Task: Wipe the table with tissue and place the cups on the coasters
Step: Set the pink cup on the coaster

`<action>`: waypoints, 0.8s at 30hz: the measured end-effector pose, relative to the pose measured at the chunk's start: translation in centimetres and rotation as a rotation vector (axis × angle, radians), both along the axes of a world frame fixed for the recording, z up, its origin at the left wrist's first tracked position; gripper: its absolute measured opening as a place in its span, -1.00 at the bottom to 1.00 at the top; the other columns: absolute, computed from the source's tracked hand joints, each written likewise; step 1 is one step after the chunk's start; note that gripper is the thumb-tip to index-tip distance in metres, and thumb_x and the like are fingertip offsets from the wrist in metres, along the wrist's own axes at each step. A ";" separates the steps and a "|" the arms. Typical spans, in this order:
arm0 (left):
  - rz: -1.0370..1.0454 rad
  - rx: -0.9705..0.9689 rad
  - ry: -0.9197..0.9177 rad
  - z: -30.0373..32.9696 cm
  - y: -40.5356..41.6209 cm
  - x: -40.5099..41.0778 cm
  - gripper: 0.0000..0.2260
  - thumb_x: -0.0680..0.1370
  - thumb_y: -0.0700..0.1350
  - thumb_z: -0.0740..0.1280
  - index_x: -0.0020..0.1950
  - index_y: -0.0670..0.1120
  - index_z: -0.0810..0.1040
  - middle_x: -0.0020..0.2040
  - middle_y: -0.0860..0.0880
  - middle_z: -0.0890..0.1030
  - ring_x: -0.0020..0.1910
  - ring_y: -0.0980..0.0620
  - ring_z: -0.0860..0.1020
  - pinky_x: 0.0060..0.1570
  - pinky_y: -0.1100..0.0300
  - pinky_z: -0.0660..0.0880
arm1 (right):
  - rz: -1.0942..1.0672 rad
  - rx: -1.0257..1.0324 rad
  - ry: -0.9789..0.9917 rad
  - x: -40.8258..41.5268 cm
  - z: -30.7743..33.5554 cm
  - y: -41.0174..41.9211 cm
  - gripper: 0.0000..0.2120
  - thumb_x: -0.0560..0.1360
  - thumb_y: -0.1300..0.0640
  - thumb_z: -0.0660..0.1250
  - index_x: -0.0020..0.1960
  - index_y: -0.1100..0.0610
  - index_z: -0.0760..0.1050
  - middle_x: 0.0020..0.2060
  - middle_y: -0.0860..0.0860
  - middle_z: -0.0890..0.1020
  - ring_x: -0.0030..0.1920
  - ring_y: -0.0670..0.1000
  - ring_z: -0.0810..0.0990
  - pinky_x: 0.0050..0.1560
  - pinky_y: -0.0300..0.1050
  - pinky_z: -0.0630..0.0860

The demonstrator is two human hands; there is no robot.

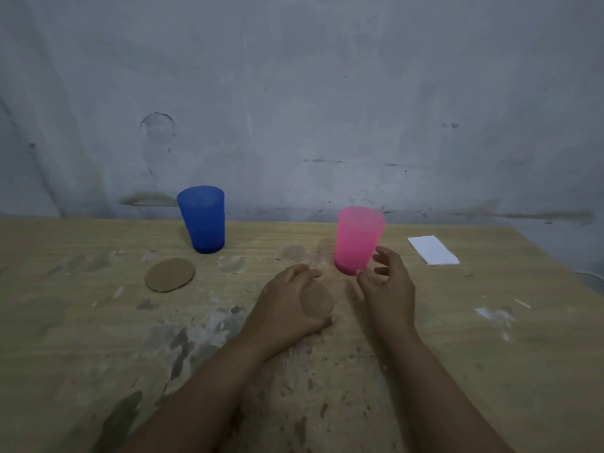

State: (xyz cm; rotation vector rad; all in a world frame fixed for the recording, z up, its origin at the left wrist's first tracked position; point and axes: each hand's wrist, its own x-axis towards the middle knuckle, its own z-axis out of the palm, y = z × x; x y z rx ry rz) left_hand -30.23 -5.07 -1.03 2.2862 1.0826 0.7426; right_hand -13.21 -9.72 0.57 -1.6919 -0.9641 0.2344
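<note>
While the left hand pinched a round coaster flat on the table, the right hand curled loosely beside the upright pink cup, holding nothing. Blue cup stood far left behind a second coaster; folded tissue lay far right, long axis running near-right.

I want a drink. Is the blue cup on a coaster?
No, the blue cup stands on the bare table, behind the coaster.
</note>
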 end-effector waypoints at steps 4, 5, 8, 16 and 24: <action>-0.029 -0.039 -0.033 0.1 0.6 0.2 -0.29 0.26 0.31 0.43 0.37 0.21 0.33 0.41 0.21 0.30 0.39 0.21 0.24 0.37 0.10 0.26 | 0.038 0.006 0.097 0.6 0.0 1.9 -0.27 0.35 0.14 0.48 0.41 0.04 0.19 0.18 -0.03 0.44 0.07 0.01 0.50 0.01 -0.05 0.48; -0.035 -0.046 -0.042 0.1 0.7 0.2 -0.28 0.25 0.31 0.43 0.37 0.21 0.33 0.40 0.22 0.30 0.38 0.21 0.25 0.36 0.07 0.29 | 0.050 0.000 0.118 0.8 0.0 2.4 -0.21 0.34 0.13 0.49 0.43 0.03 0.14 0.19 -0.01 0.43 0.10 0.03 0.50 0.06 -0.01 0.50; -0.040 -0.053 -0.047 -0.1 0.8 0.0 -0.24 0.22 0.32 0.45 0.37 0.21 0.31 0.39 0.23 0.29 0.36 0.24 0.26 0.33 0.13 0.31 | 0.089 0.018 0.173 1.0 -0.2 3.4 -0.14 0.31 0.13 0.51 0.45 -0.02 0.07 0.18 -0.03 0.41 0.14 0.03 0.48 0.09 -0.01 0.49; -0.002 -0.103 0.018 -0.7 1.3 -0.9 -0.03 0.15 0.37 0.48 0.46 0.14 0.16 0.42 0.16 0.27 0.31 0.21 0.27 0.23 0.27 0.25 | 0.141 0.082 0.188 0.9 -0.5 5.3 -0.32 0.25 0.11 0.54 0.22 -0.10 0.23 -0.01 -0.07 0.49 -0.07 -0.15 0.52 -0.33 -0.31 0.49; 0.011 -0.077 -0.050 -0.7 2.3 0.0 -0.19 0.24 0.26 0.49 0.40 0.07 0.27 0.30 0.15 0.36 0.22 0.23 0.32 0.15 0.33 0.25 | 0.167 0.111 0.188 1.4 -0.6 5.6 -0.38 0.26 0.10 0.54 0.19 -0.12 0.29 -0.03 -0.18 0.50 -0.09 -0.19 0.53 -0.41 -0.42 0.47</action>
